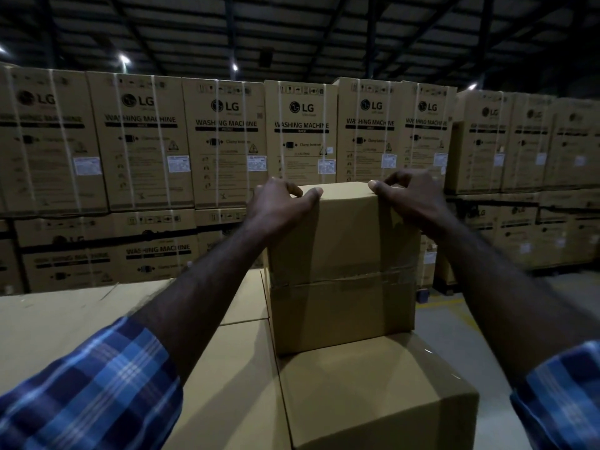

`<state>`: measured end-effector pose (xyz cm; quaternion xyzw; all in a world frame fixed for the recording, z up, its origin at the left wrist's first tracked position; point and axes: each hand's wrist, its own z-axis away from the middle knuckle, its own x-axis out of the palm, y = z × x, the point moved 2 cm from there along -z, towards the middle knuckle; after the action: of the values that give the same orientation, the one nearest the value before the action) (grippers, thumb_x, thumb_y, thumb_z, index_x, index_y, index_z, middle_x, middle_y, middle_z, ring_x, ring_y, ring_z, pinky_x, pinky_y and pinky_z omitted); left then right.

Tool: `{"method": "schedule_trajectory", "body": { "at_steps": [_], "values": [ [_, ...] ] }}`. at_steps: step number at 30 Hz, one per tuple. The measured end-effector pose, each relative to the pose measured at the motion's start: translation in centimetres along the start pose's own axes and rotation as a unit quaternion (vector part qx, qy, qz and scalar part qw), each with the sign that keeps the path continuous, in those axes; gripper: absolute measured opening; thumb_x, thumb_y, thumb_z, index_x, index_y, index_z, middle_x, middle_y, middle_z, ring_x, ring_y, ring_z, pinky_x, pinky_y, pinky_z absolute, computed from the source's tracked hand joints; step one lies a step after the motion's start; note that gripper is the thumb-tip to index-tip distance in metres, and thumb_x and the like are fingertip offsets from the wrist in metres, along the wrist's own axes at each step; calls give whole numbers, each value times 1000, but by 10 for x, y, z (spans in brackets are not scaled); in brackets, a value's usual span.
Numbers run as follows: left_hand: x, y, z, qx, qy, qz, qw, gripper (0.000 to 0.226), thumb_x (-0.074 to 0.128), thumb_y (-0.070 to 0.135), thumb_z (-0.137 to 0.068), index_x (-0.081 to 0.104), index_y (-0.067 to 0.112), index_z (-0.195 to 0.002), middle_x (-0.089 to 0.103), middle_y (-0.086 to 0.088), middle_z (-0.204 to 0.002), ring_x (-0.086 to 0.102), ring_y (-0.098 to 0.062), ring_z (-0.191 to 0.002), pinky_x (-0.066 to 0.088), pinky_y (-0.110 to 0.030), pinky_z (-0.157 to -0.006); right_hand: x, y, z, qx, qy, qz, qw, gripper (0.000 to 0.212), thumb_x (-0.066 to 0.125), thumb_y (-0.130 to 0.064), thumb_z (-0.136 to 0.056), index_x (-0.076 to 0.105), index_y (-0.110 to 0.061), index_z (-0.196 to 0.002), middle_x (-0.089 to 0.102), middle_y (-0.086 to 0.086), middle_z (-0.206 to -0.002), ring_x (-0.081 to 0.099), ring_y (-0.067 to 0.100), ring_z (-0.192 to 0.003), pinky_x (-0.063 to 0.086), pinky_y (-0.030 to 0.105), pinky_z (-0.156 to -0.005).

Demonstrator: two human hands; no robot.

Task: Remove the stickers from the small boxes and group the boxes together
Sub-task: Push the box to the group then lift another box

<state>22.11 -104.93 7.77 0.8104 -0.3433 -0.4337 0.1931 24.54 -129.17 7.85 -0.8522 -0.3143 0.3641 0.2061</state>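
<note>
Both my arms reach forward, plaid sleeves pushed back. My left hand (279, 203) and right hand (410, 198) are raised with fingers (313, 193) curled, seemingly pinching in the dim light.

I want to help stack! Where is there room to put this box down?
Bare cardboard lies left of the held box, under the left hand and forearm. Right, past the right hand, is open floor. Behind, washing machine cartons crowd everything.
</note>
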Motion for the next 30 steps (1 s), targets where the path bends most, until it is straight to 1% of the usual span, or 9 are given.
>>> {"method": "schedule_trajectory", "body": {
  "at_steps": [4,7,9,11,17,20,24,27,30],
  "values": [
    [-2,3,6,20,7,-87,996,58,47,60,-91,58,16,-128,65,-7,-102,65,-17,-80,54,-26,-59,4,-2,4,-4,12,23,1000,36,57,-53,-90,61,-21,-106,54,0,-107,52,5,-73,41,23,-50],
    [-3,4,9,39,17,-120,992,62,40,63,-92,58,16,-128,67,-8,-106,65,-18,-84,56,-31,-68,5,-4,7,-16,24,39,999,38,54,-55,-91,60,-20,-103,55,1,-103,52,4,-70,41,22,-48],
    [-3,6,9,44,21,-122,991,60,40,62,-93,60,14,-124,65,-2,-99,63,-15,-78,50,-24,-59,6,-2,6,-17,18,41,999,39,53,-60,-89,59,-23,-97,58,3,-109,57,11,-75,41,22,-48],
    [-3,8,11,43,22,-123,991,58,41,59,-94,63,13,-121,64,-2,-94,61,-12,-72,42,-20,-54,7,0,5,-12,11,39,999,45,51,-68,-84,61,-26,-96,61,8,-115,61,21,-89,44,26,-54],
    [-4,6,11,33,28,-126,991,61,43,62,-92,62,15,-124,68,-8,-104,64,-15,-76,57,-32,-69,9,0,6,1,-8,64,998,54,41,-85,-73,56,-37,-94,55,13,-127,58,28,-104,51,35,-68],
    [-3,5,14,37,18,-145,989,64,39,66,-91,59,16,-127,66,-10,-115,63,-21,-98,55,-41,-82,8,-1,10,4,-3,90,996,67,30,-93,-68,55,-38,-98,55,14,-126,56,31,-109,54,46,-81],
    [-5,6,24,47,-3,-200,979,68,29,67,-93,46,21,-139,45,-12,-146,33,-35,-138,33,-56,-109,10,-18,22,-43,25,191,980,59,32,-70,-90,58,-23,-112,57,11,-128,39,33,-131,29,55,-108],
    [-15,11,35,64,1,-211,975,68,27,65,-94,31,24,-148,26,-11,-157,16,-36,-145,18,-58,-115,18,-41,38,-71,30,238,968,63,25,-70,-91,58,-21,-114,57,7,-131,36,31,-135,13,61,-114],
    [-32,10,47,77,23,-208,975,69,26,64,-95,22,25,-152,21,-10,-159,14,-34,-146,16,-57,-116,27,-70,52,-102,23,235,966,63,24,-69,-92,59,-21,-114,58,5,-131,37,28,-136,10,60,-115]
  ]
}}
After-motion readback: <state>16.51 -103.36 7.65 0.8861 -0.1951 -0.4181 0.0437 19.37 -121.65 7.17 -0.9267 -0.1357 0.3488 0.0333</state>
